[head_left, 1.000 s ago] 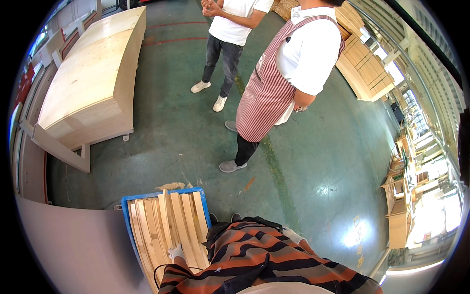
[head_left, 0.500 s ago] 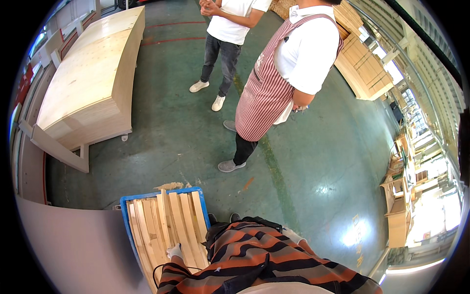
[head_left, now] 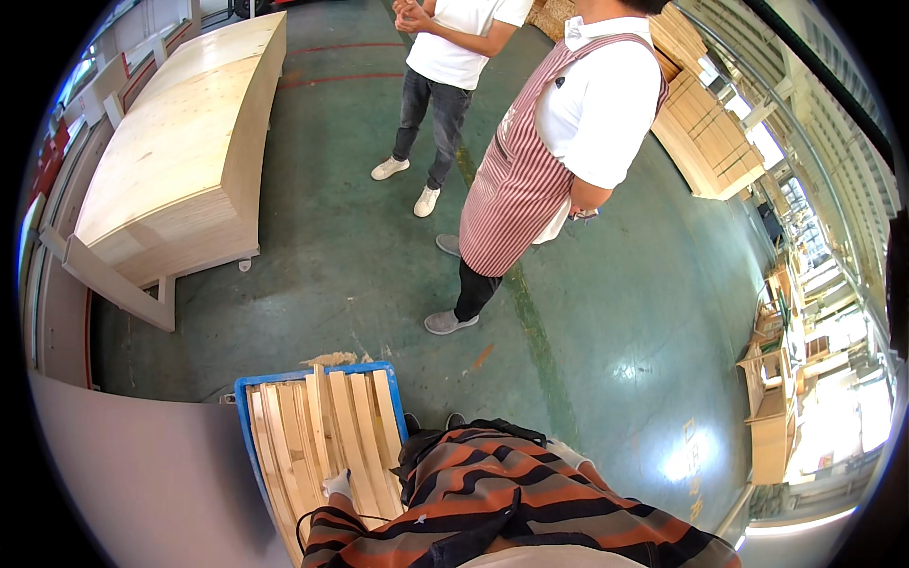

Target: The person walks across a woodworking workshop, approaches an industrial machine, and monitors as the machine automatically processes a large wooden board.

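Note:
My left hand (head_left: 338,484), in a pale glove, rests on light wooden strips (head_left: 365,431) laid lengthwise in a blue crate (head_left: 312,373). Its visible fingers are a little apart, and nothing shows gripped in them. At my right side, a small pale part of my right hand (head_left: 566,454) shows past the striped shirt. The shirt hides its fingers, so whether it holds anything cannot be told.
Two people stand ahead, one in a striped apron (head_left: 516,170). A large stack of wooden sheets (head_left: 180,123) lies at the far left. More stacked boards (head_left: 710,133) stand at the far right. A grey surface (head_left: 142,473) borders the crate.
The view has shifted very slightly. My left hand stays on the wooden strips, and neither hand has visibly moved.

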A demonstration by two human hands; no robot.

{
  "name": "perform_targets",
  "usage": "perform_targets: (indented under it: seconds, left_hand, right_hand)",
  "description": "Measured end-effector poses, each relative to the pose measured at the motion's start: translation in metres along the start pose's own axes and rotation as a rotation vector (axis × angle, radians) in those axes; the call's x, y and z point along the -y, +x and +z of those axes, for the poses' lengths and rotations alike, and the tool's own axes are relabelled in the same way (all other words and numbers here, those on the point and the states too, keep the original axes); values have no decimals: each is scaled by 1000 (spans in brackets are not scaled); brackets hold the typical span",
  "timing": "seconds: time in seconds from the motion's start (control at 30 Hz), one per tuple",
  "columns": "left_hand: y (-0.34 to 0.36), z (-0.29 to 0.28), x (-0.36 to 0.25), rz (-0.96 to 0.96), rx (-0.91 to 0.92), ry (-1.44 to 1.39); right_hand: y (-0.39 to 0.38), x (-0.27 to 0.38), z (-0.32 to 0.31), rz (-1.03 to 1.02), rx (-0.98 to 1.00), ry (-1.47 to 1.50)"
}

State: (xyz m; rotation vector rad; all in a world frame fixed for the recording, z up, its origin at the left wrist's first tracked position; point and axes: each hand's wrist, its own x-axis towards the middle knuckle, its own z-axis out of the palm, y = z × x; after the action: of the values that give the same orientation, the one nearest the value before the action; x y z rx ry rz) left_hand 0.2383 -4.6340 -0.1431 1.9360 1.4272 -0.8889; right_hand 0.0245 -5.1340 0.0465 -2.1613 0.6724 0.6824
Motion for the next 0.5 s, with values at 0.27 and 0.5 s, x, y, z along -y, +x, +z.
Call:
perform_targets:
  seconds: [0.27,0.5]
  left_hand:
    - [112,33,38,268,228,477]
    - [105,31,32,312,264,400]
  right_hand:
    - [1,12,-9,15,25,54]
    - [0,13,-8,24,29,11]
